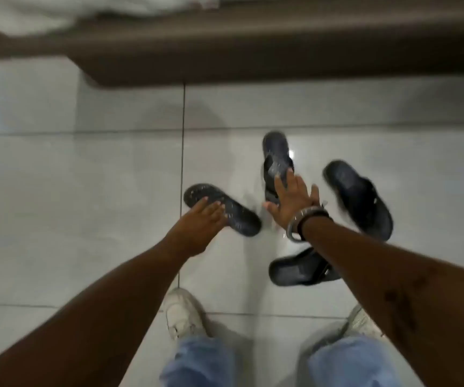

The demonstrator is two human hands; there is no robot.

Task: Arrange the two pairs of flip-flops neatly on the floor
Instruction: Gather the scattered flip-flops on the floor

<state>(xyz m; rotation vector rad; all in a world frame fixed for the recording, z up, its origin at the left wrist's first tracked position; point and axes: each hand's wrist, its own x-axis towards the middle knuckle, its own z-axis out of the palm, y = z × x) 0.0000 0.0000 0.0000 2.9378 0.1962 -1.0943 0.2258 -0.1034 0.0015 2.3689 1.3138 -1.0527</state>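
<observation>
4 black flip-flops scattered on tiled floor (85,169) | left hand (197,222) fingers spread, resting on speckled flip-flop (222,209) at 9 o'clock | right hand (292,202) fingers spread, touching upturned flip-flop (276,163) at 12 | strapped flip-flop (359,196) at 3 | fourth flip-flop (295,268) at 6, under right forearm.

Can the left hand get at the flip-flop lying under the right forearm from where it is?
Probably not directly. The left hand is at the far-left flip-flop, and the right forearm crosses over the near flip-flop, covering its strap side.

Dim indoor light, glare spots on the glossy floor tiles (85,169), motion blur throughout, perhaps strongest near the top edge
</observation>
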